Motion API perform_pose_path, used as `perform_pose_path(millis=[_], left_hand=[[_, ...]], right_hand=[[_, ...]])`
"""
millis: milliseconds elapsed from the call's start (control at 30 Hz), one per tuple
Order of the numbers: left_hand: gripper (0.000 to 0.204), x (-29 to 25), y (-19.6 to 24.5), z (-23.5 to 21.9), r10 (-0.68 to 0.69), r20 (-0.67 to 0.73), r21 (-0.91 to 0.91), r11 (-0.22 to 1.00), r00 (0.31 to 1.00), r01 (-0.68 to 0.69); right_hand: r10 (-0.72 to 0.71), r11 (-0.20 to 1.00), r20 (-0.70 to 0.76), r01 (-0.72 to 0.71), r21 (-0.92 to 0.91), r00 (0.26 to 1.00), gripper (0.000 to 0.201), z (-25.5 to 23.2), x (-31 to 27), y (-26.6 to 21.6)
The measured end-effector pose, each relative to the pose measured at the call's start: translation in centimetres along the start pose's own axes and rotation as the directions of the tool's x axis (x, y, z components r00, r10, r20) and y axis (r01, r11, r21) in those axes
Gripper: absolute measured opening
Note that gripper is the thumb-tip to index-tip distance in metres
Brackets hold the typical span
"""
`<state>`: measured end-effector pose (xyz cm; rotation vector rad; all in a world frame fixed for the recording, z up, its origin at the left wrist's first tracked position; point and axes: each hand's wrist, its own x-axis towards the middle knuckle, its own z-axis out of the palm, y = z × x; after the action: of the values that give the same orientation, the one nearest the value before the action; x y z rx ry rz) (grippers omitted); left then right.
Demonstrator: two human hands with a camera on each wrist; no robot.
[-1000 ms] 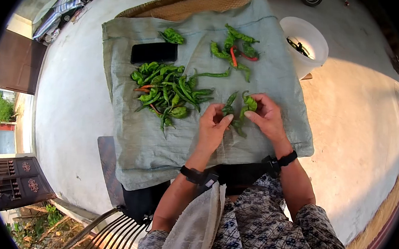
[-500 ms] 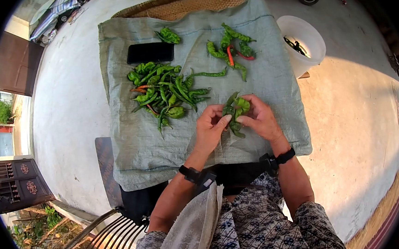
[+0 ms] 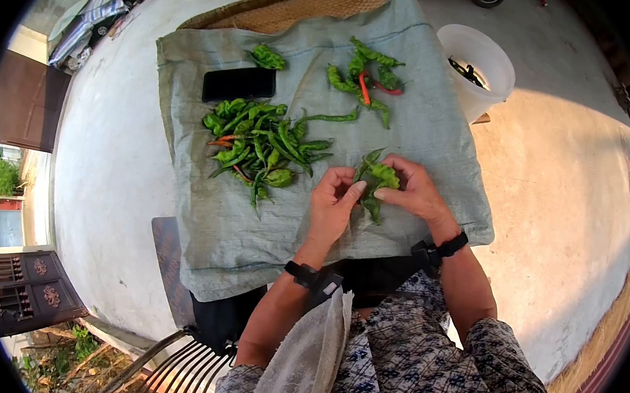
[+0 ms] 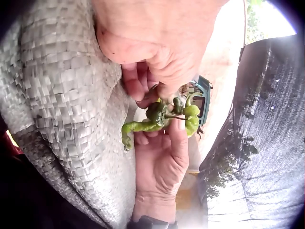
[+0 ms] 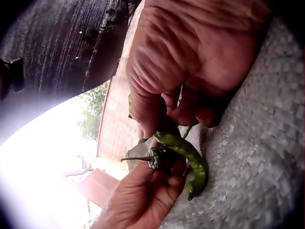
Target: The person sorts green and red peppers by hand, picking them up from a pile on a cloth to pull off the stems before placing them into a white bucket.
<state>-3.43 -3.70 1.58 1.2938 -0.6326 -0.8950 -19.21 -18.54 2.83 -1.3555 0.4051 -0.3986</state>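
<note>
In the head view my left hand (image 3: 335, 201) pinches a dark green chili pepper (image 5: 162, 158) between thumb and fingers. Right beside it, my right hand (image 3: 416, 191) grips a lighter green, curved chili pepper (image 3: 384, 174) with thumb and fingertips. Both peppers are held close together over the grey-green woven sack (image 3: 436, 132), overlapping each other in the wrist views. Part of the lighter pepper is hidden behind the right hand's fingers in the right wrist view. A pile of green peppers (image 3: 280, 177), with a few reddish ones, lies left of my hands.
Beyond my hands lies a smaller group of green peppers (image 3: 357, 64) with red ones (image 3: 365, 88). A black phone (image 3: 239, 84) and a single crinkled pepper (image 3: 269, 57) are above the pile. At right stands a white bucket (image 3: 475, 98) with some dark peppers inside.
The hands have come closer together, bringing the two peppers from apart to overlapping. The lighter pepper has tilted in the right hand. The pile and the other group stay as they were.
</note>
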Motion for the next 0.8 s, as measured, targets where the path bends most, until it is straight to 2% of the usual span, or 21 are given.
perform_pose_path(millis=[33, 133, 233, 367, 533, 800], left_hand=[[0.018, 0.0, -0.1, -0.1, -0.007, -0.008, -0.023, 1.0, 1.0, 0.007], [0.016, 0.1, -0.5, -0.5, 0.004, -0.004, -0.1, 0.995, 1.0, -0.004], [0.014, 0.2, -0.5, -0.9, -0.002, 0.015, -0.124, 0.992, 1.0, 0.004], [0.013, 0.1, 0.0, -0.7, -0.007, 0.021, -0.177, 0.984, 1.0, 0.011], [0.015, -0.3, -0.1, -0.8, 0.001, 0.121, -0.06, 0.998, 0.993, 0.006], [0.022, -0.2, -0.4, -0.7, 0.07, 0.168, -0.033, 0.997, 0.983, -0.065]], right_hand=[[-0.025, 0.999, -0.008, 0.025, 0.022, 1.0, 0.039, 0.0, 0.1, 0.2], [0.028, 0.994, -0.077, -0.02, 0.105, 0.997, 0.037, 0.2, -0.1, -1.0], [0.137, 0.967, -0.079, -0.116, 0.228, 0.987, 0.039, -0.5, -0.4, -1.1], [0.056, 0.98, -0.111, -0.033, 0.198, 0.992, 0.039, -0.3, -0.3, -0.7], [0.039, 0.982, -0.141, -0.011, 0.189, 0.989, 0.041, -0.1, -0.2, -0.9], [0.035, 0.999, -0.108, -0.037, -0.02, 0.994, 0.038, -0.4, 0.2, -0.2]])
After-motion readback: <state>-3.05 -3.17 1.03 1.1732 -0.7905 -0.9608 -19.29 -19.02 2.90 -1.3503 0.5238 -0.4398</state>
